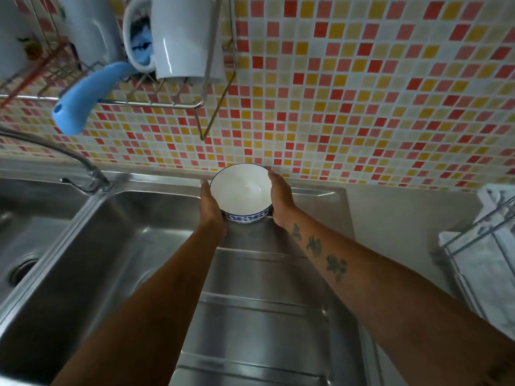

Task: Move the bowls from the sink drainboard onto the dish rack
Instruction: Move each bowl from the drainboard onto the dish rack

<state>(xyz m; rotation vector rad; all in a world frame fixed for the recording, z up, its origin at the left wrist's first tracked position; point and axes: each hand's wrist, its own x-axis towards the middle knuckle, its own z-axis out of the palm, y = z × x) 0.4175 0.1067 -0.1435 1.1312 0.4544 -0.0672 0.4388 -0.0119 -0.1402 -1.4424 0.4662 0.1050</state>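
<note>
Left hand [211, 205] presses the left side of 1 white bowl [241, 190]. The bowl sits upright at the far end of the drainboard [259, 274], beside the tiled wall [362, 93]. Right hand [281, 200] presses its right side.

Light is coming in soft and fairly dim, leaving the steel sink [145, 240] grey and muted at lower left. Pale streaks are glinting off the drainboard [259, 307] ridges at bottom centre, and a thin highlight is running down the white mug [181, 37] at the top. The tiles [362, 93] are bending outward toward the edges, wide-angle style. The upper left corner is blurring, and the right edge is smearing too.
</note>
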